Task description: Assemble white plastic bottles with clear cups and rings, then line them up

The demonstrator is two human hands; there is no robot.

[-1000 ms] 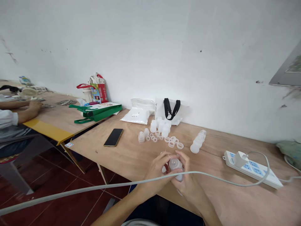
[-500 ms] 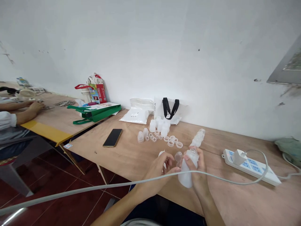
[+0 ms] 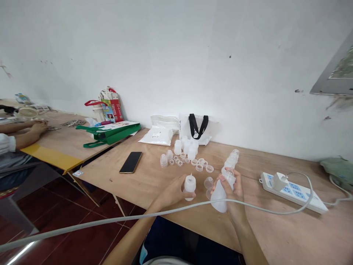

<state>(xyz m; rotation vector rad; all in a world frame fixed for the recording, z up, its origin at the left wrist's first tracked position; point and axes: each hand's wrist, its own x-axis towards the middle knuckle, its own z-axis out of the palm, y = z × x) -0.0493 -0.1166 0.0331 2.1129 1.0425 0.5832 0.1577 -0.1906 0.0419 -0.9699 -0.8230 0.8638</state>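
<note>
Two bottles are in hand as I watch from far off. The left hand (image 3: 173, 190) is closed around a small white bottle (image 3: 189, 182) that stands upright, low over the wooden table (image 3: 154, 176). The right hand (image 3: 233, 187) is wrapped around a bigger white bottle (image 3: 219, 193), held tilted just above the table edge with its neck up by the fingers. One clear cap (image 3: 209, 182) sits on the table between the two hands. I count one black phone (image 3: 130, 162), lying flat to the left, and one white power strip (image 3: 296, 191) with one white plug (image 3: 278, 179) in it, to the right. One long white cable (image 3: 110, 221) runs across in front of both arms. Behind the hands lie about four bigger clear rings (image 3: 199, 168) and some smaller ones I cannot count. A bunch of little white bottles (image 3: 190, 148) stands close together, too tight to count well. One stack of clear bottles (image 3: 231, 160) lies on its side. By the wall are one white bag with black handles (image 3: 190, 132), one plastic pack (image 3: 158, 136) with a small label, one green bag (image 3: 110, 131) and one red printed bag (image 3: 111, 106). The writing on all of them is too small to read. Another person's hand (image 3: 37, 127) rests on the next table.
</note>
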